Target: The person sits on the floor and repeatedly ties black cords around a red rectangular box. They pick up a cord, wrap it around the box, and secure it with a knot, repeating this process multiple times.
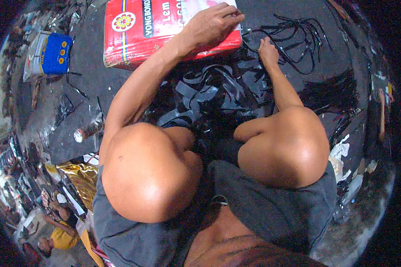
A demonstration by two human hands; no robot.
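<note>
A red and white rectangular tin (pixel 182 51) with a flower emblem lies in front of me at the top of the view. My left hand (pixel 214 24) rests over its right end, fingers bent together at the edge; whatever they pinch is too small to make out. Just right of the tin, my right hand (pixel 268 52) is closed at the fingertips on a thin black strip (pixel 274 36). That strip joins a loose tangle of long black strips (pixel 305 35) spreading to the right. Flat dark grey curled strips (pixel 205 91) lie heaped between my arms, below the tin.
A blue and white box-shaped can (pixel 55 53) stands at the left. A clear bottle-like item (pixel 88 132) lies by my left knee, with gold foil (pixel 81 180) behind it. Crumpled white plastic (pixel 338 155) is at right. Another person in yellow (pixel 63 235) is at lower left.
</note>
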